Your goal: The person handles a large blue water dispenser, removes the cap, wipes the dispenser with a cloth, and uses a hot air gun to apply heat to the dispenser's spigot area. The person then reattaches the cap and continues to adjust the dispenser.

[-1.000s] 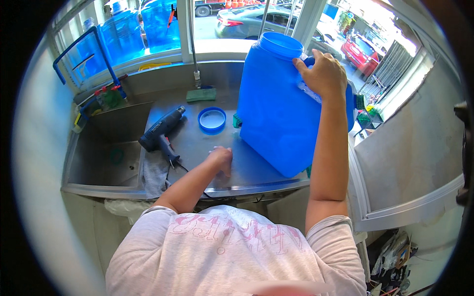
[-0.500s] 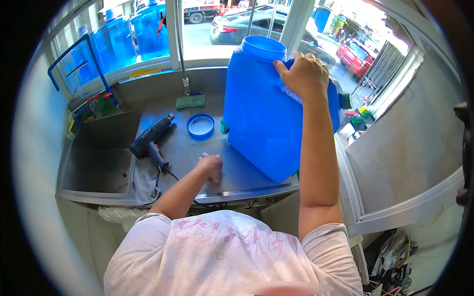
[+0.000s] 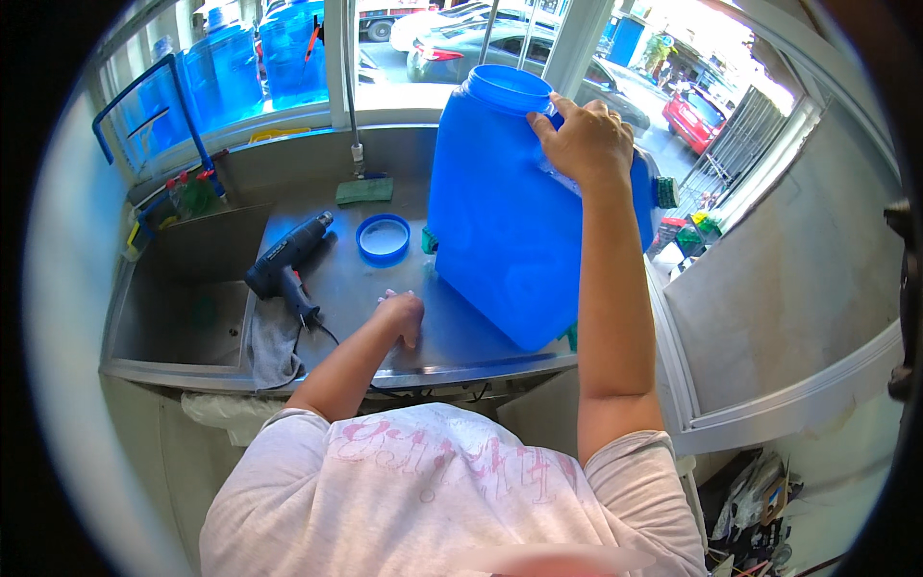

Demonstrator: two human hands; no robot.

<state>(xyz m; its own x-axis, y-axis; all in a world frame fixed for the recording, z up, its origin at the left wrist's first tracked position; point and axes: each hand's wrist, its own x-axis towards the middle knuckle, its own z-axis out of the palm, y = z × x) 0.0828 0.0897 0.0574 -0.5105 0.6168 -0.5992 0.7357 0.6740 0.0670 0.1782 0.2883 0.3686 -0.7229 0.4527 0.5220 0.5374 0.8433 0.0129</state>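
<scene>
A large blue water jug (image 3: 510, 212) stands tilted on the steel counter (image 3: 452, 327), its wide round mouth uncapped. My right hand (image 3: 588, 144) grips its top beside the neck; some fingers are hidden behind the shoulder. On the counter left of the jug, my left hand (image 3: 404, 315) is closed, with a small whitish bit showing at its fingers that I cannot make out. A round blue lid (image 3: 383, 238) lies pale inside up, beyond that hand. To its left rests a dark heat gun (image 3: 288, 267), its nozzle pointing away from me.
A steel sink basin (image 3: 183, 317) is on the left, with a grey cloth (image 3: 274, 351) over its near edge. A green scrubbing pad (image 3: 364, 190) lies at the back. More blue jugs (image 3: 223, 77) stand beyond the window. Green caps (image 3: 666, 192) stick out from the jug's sides.
The view has shifted slightly. My right hand keeps its hold on the jug, and my left hand stays low on the counter with a small turn of the fingers.
</scene>
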